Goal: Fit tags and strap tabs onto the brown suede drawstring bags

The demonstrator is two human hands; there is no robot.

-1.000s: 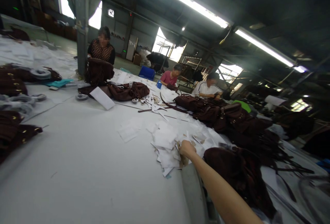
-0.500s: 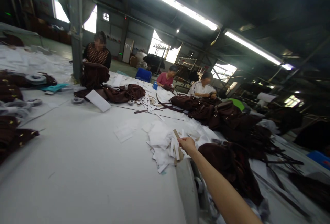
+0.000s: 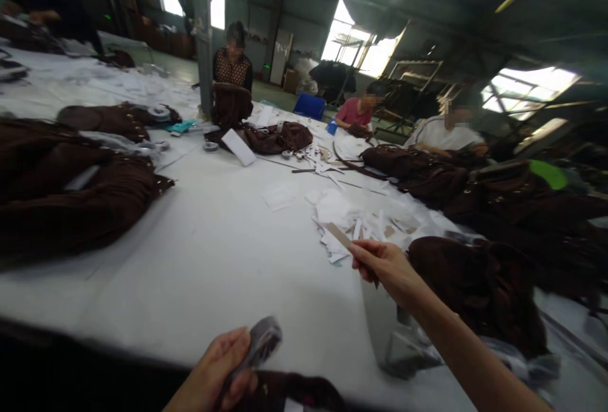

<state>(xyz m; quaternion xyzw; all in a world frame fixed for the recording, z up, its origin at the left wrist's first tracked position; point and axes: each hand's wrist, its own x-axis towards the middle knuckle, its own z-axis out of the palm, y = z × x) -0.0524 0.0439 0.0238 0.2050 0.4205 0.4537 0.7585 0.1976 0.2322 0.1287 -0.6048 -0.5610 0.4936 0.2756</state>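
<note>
My right hand (image 3: 380, 263) pinches one end of a flat tan strip (image 3: 339, 235), which points up and left above the white table (image 3: 213, 228). Just beyond it lies a pile of white and tan scraps (image 3: 335, 206). My left hand (image 3: 225, 361), low in the view, is closed on a grey wrapped piece (image 3: 264, 339), blurred, its exact kind unclear. Dark brown material (image 3: 304, 390) with a white patch lies below and right of that hand, partly cut off by the frame's bottom edge.
Brown bags (image 3: 85, 184) are heaped at the left, more brown bags (image 3: 475, 190) at the right. A grey machine part (image 3: 384, 330) stands under my right forearm. A post (image 3: 203, 38) rises from the table's far side. Several people sit or stand around.
My left hand has come into view with the grey piece. My right hand still holds the tan strip, now nearer and off the scrap pile. The view has shifted left and down.
</note>
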